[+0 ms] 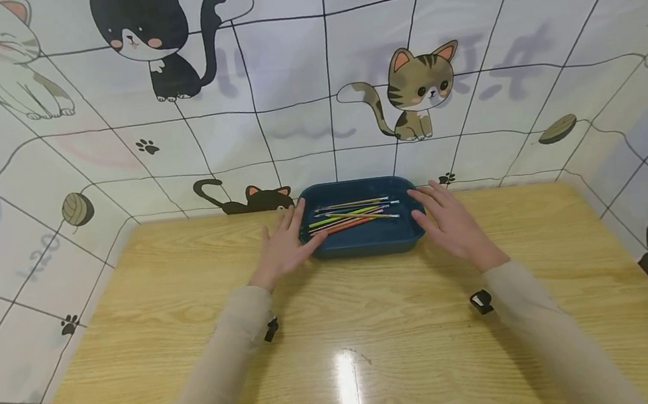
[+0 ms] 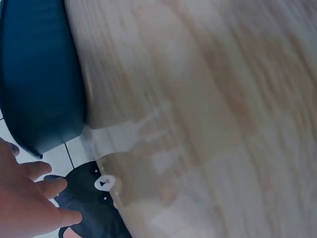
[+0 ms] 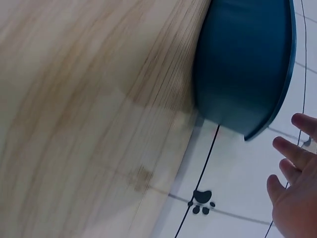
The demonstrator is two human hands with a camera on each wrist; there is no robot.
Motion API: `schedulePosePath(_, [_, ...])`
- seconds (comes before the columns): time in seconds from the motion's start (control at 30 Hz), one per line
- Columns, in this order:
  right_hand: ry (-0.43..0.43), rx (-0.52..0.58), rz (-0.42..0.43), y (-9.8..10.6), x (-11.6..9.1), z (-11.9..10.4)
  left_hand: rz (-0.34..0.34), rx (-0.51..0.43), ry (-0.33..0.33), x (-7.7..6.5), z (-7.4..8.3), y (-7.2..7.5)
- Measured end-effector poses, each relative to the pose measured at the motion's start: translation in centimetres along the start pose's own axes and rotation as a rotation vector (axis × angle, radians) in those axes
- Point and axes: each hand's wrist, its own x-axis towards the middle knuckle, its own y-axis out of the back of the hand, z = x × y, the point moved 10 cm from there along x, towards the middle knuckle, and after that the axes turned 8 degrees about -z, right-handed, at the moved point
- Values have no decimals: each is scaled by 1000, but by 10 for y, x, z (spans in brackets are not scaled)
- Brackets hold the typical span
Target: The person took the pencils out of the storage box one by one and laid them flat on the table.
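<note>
A dark blue tray (image 1: 365,248) stands at the back of the wooden table, against the wall. Several colored pencils (image 1: 355,216) lie loosely in it, some crossing over others. At its left end is my left hand (image 1: 284,253), fingers spread and thumb by the front left corner. My right hand (image 1: 449,224) is at the opposite end, fingers extended along the rim. In the left wrist view the tray's side (image 2: 42,74) shows beside the spread fingers. The right wrist view has the tray's outer wall (image 3: 242,64) close to my extended fingers.
Behind the tray rises a white wall covering (image 1: 303,124) with black grid lines and cartoon cats. The wooden table (image 1: 374,329) reaches toward me, with a bright light reflection at its front. A small black device sits at each wrist.
</note>
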Motion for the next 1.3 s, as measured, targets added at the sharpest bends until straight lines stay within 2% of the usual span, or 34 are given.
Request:
schedulePosePath(0.2, [44, 22, -1, -8, 13, -13, -56, -35, 15, 5, -3, -12])
schedulePosePath(0.57, [83, 141, -42, -25, 38, -27, -100, -278, 24, 10, -7, -20])
schedulePosePath(0.73, [61, 266, -53, -29, 49, -26, -103, -346, 29, 9, -7, -21])
schedulePosePath(0.83, [45, 358, -66, -33, 56, -22, -102, -351, 28, 9, -5, -20])
schedulePosePath(1.0, [13, 455, -150, -45, 67, -18, -99, -346, 30, 9, -4, -19])
schedulePosePath(1.1, [-1, 437, -200, -50, 71, -16, -108, -359, 34, 9, -4, -19])
schedulePosePath(1.3, [-50, 334, -263, -62, 83, -7, -118, -377, 33, 9, -3, -19])
